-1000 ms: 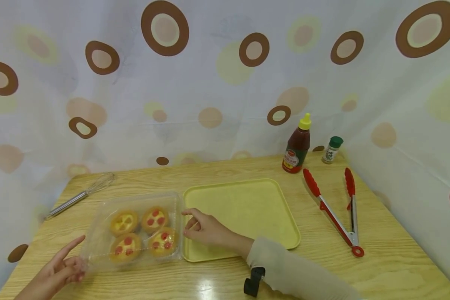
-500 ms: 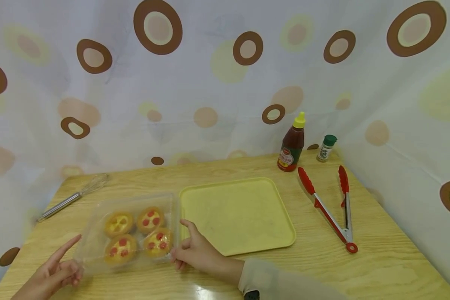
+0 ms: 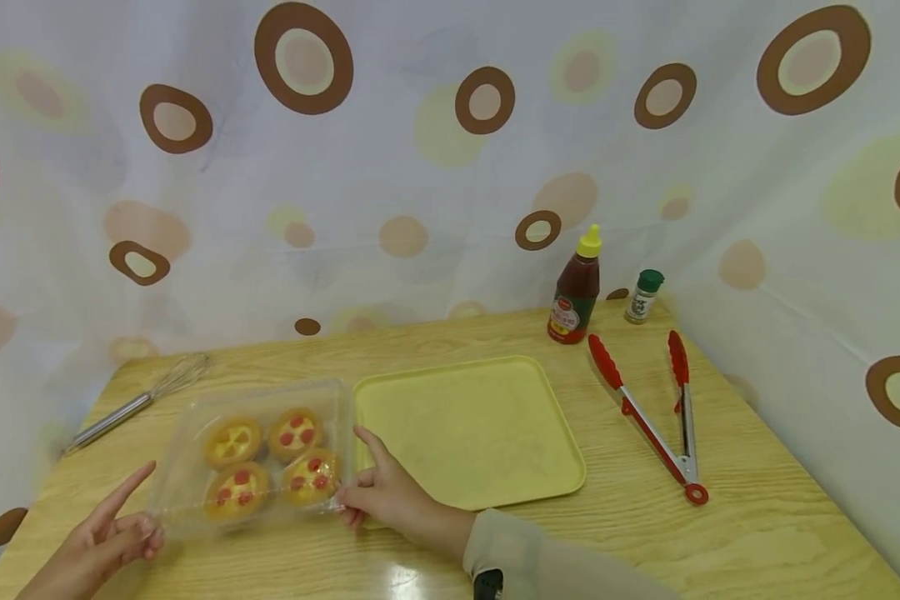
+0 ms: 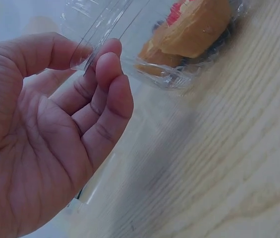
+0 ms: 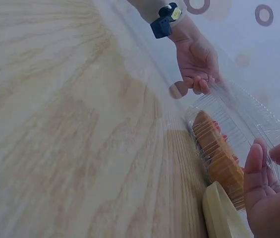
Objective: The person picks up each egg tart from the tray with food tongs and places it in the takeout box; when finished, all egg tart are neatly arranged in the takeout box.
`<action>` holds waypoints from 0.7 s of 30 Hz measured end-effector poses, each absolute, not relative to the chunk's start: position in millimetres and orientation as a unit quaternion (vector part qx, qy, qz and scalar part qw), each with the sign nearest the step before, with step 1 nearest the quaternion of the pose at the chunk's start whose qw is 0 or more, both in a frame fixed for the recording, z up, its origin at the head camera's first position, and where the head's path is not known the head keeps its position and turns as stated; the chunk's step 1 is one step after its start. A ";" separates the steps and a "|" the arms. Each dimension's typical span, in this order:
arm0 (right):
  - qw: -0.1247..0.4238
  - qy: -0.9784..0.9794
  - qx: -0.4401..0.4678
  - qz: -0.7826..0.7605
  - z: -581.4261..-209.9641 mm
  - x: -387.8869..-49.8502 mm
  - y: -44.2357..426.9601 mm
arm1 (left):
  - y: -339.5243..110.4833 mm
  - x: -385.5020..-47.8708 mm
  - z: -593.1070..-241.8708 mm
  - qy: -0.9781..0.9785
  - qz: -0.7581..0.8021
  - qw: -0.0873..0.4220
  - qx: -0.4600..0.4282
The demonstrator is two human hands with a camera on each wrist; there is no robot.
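A clear plastic clamshell container (image 3: 195, 404) with several small pizza-topped tarts (image 3: 234, 443) inside lies left of the yellow tray (image 3: 468, 433). My left hand (image 3: 93, 542) pinches its front left edge, index finger pointing away; in the left wrist view the thumb and fingertips (image 4: 111, 64) meet at the thin plastic rim. At the front right corner, my right hand (image 3: 393, 492) pinches the rim with thumb and fingers, its index finger extended over the tray's left edge. The lid is down over the tarts. Whether the container's base touches the table cannot be told.
A whisk (image 3: 135, 404) lies at the back left of the wooden table (image 3: 757, 517). Red-tipped tongs (image 3: 656, 433) lie spread on the right. Behind them stand a sauce bottle (image 3: 576, 292) with a yellow cap and a green-capped shaker (image 3: 643, 297). A patterned curtain (image 3: 390, 150) encloses the table.
My right hand has moved from the container's right side to its front right corner and taken hold of the rim there. The left hand keeps its grip. The head view has shifted slightly.
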State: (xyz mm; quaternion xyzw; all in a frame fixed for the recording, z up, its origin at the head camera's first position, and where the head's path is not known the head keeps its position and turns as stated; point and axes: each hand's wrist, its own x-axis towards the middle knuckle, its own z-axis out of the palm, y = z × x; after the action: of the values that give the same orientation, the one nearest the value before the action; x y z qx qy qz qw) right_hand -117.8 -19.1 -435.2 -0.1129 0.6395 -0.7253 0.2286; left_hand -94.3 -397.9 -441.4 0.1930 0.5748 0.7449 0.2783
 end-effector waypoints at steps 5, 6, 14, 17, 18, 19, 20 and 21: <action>0.225 0.640 -0.110 -0.727 -436.2 -125.8 -21.0 | -397.0 -101.5 -441.5 0.577 0.745 0.252 0.222; 0.227 0.638 -0.109 -0.728 -435.9 -126.6 -21.1 | -397.2 -102.8 -441.4 0.574 0.746 0.252 0.225; 0.229 0.624 -0.106 -0.740 -433.7 -127.8 -21.3 | -396.5 -106.2 -442.0 0.575 0.746 0.248 0.227; 0.224 0.629 -0.107 -0.737 -432.3 -127.3 -22.0 | -394.9 -106.0 -442.7 0.573 0.747 0.241 0.237; 0.224 0.631 -0.106 -0.736 -431.4 -127.1 -22.1 | -394.5 -106.0 -442.9 0.568 0.749 0.242 0.242; 0.224 0.631 -0.104 -0.735 -430.7 -126.9 -22.1 | -394.3 -106.1 -443.0 0.564 0.750 0.244 0.247; 0.224 0.632 -0.102 -0.735 -430.0 -126.8 -22.1 | -394.0 -106.3 -442.9 0.558 0.752 0.247 0.250; 0.225 0.632 -0.101 -0.735 -429.5 -126.8 -22.0 | -394.1 -106.7 -442.8 0.554 0.753 0.250 0.251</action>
State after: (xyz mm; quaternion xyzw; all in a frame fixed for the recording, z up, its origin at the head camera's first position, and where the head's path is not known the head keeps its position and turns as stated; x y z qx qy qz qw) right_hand -126.8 -22.0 -429.5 -0.1013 0.6321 -0.7346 0.2246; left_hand -106.7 -394.1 -442.8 0.2510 0.5541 0.7533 0.2501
